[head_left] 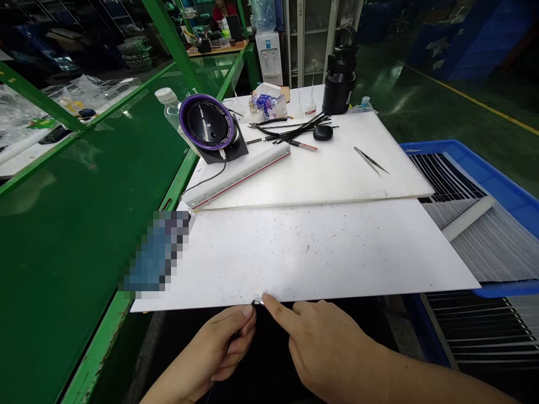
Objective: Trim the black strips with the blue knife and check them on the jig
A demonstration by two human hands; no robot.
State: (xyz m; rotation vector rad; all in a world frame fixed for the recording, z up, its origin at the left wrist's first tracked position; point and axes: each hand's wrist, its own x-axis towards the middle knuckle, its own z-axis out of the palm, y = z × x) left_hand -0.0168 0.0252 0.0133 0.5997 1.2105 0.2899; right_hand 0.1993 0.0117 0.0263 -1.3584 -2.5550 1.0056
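My left hand (225,348) is at the front edge of the white board (328,252), its thumb and index finger pinched on the end of a thin dark piece (253,303). Only a tiny tip of that piece shows. Close on its right is my right hand (324,342), index finger stretched out to the board's edge and the other fingers curled under. A small shiny sliver (260,303) shows between the two hands' fingertips. What the curled right fingers grip is hidden. Small dark crumbs are scattered on the board near the fingertips.
On a thicker white slab (337,168) lie tweezers (371,161), black strips (298,130), pliers (269,124), a long white box (240,177) and a black bottle (339,84). A purple-rimmed fan (208,123) and a blurred-out flat object (155,255) are left. Blue bins (501,196) stand right.
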